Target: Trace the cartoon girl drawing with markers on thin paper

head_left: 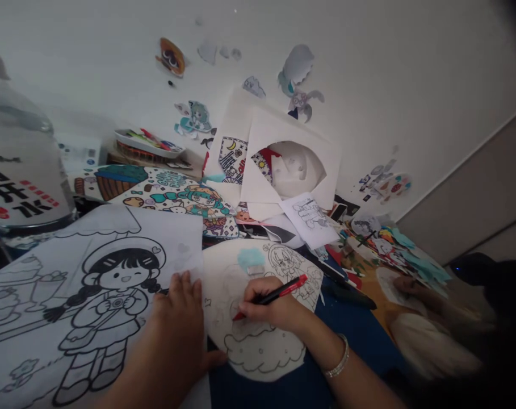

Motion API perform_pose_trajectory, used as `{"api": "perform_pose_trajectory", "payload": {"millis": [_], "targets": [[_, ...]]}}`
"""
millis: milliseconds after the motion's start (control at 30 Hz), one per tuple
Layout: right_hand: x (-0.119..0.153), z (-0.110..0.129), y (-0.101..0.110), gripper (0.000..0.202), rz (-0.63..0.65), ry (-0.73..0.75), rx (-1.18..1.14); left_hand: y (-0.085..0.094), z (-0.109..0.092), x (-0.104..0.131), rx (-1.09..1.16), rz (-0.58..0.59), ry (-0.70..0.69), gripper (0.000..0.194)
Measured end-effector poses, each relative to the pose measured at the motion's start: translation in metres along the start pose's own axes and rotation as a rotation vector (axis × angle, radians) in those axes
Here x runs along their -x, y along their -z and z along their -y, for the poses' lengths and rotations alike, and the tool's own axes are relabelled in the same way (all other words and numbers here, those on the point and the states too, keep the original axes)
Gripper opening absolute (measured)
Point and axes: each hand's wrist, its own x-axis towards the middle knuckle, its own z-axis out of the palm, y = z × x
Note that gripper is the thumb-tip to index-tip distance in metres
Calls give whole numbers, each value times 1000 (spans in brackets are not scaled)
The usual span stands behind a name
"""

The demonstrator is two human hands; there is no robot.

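Note:
My right hand [275, 304] grips a black and red pen [279, 291], its tip on a rounded white paper [261, 352] with outline drawings. A bracelet circles the right wrist. Spread flat, my left hand [179, 318] rests on the right edge of a large sheet [172, 227] printed with a winking braided girl, its thumb reaching over the rounded paper. An eraser-like block [255, 270] lies near a light blue patch on the rounded paper.
A large clear bottle [23, 153] stands at the left. Behind lie coloured drawings [185, 196], a dish of pens [149, 142] and a white card frame [292, 130]. Cutouts hang on the wall. At the right, another person's hand [406, 285] touches white paper.

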Motion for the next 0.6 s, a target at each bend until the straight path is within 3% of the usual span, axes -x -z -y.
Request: {"api": "perform_pose_trajectory", "payload": {"millis": [100,200,333,433,500,600], "targets": [[0,2,-1,30,19,25,3,-3,0,-2,-5,46,3,100],[-1,0,2,31,-4,53,39,0,1,-2,-29,-3,-1,97],[-2,-4,14,29,-266,134,11,6,3,-1,31,-15,24,98],[-5,-8,26,19,-483,259,226,4,7,-3,105,-8,5,95],[-9,-12,30,13,-537,305,472,1,10,-3,236,84,-101,94],[-15,-19,31,15,-501,261,734,2,10,-2,454,169,-454,74]]}}
